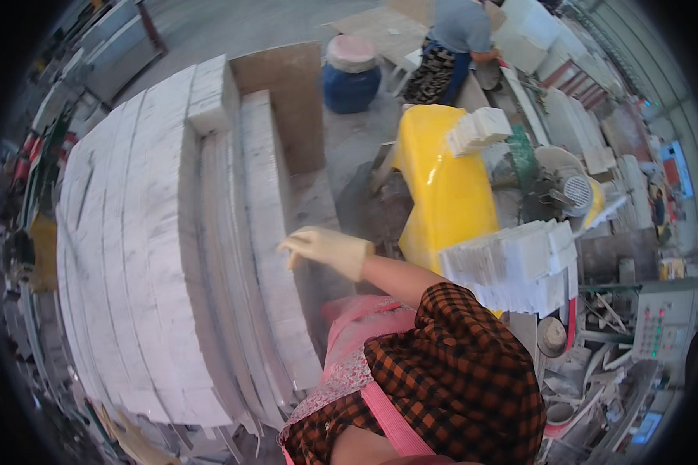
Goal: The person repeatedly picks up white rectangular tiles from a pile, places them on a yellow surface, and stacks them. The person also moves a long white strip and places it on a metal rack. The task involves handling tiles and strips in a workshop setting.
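My right hand (329, 249), in a cream rubber glove, reaches across in front of my body. Its fingers are loosely bent and apart, at the edge of a long white slab (275, 225); whether they touch it is unclear. I see nothing held in it. Beside that slab stands a large stack of white blocks (124, 256), with narrow gaps between its rows. At the lower left rim my left hand (132, 443), also gloved, shows in part beyond the stack's near end. Its fingers are too blurred and cut off to read.
To the right, a yellow-covered stand (446, 186) carries white pieces, with thin white tiles (512, 263) stacked beside it. A brown board (283, 108) stands behind the slabs. Farther off are a blue barrel (351, 77) and a bending person (454, 46). A control panel (663, 322) is far right.
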Demonstrator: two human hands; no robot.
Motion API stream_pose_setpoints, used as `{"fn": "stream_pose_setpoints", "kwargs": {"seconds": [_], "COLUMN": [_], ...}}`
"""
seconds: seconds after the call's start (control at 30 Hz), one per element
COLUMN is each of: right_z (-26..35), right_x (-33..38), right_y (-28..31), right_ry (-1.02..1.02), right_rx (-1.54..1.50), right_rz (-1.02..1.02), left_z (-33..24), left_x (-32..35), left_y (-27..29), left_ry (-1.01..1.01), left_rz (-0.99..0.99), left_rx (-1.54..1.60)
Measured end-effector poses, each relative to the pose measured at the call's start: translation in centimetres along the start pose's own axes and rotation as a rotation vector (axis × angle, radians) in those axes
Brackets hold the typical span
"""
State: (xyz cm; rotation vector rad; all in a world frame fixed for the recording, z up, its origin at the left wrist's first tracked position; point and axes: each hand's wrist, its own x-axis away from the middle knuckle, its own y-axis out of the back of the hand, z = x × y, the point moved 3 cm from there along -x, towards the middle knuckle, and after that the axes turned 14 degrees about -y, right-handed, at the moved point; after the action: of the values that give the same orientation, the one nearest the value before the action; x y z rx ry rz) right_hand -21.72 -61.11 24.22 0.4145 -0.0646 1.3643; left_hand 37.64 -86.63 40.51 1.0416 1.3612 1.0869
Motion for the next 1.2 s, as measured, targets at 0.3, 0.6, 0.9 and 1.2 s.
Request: {"fn": "stream_pose_setpoints", "kwargs": {"seconds": [0.3, 0.6, 0.9, 1.2], "right_z": [10.5, 12.8, 23.7, 23.1], "right_x": [-8.9, -15.7, -14.3, -12.9], "right_y": [-25.8, -29.7, -14.4, 3.7], "right_ry": [-0.143, -0.382, 0.187, 0.481], "right_rx": [-0.834, -1.087, -1.045, -1.120], "right_rz": [0.867, 0.600, 0.297, -0.003], "left_z": [-5.8, -7.6, -7.5, -13.0], "left_x": [21.0, 42.4, 43.9, 32.8], "left_y": [6.8, 5.4, 0.3, -6.4], "left_ry": [0.307, 0.389, 0.321, -0.110], "left_rz": [0.149, 0.229, 0.374, 0.560], "left_rx": [0.235, 0.681, 0.611, 0.355]}}
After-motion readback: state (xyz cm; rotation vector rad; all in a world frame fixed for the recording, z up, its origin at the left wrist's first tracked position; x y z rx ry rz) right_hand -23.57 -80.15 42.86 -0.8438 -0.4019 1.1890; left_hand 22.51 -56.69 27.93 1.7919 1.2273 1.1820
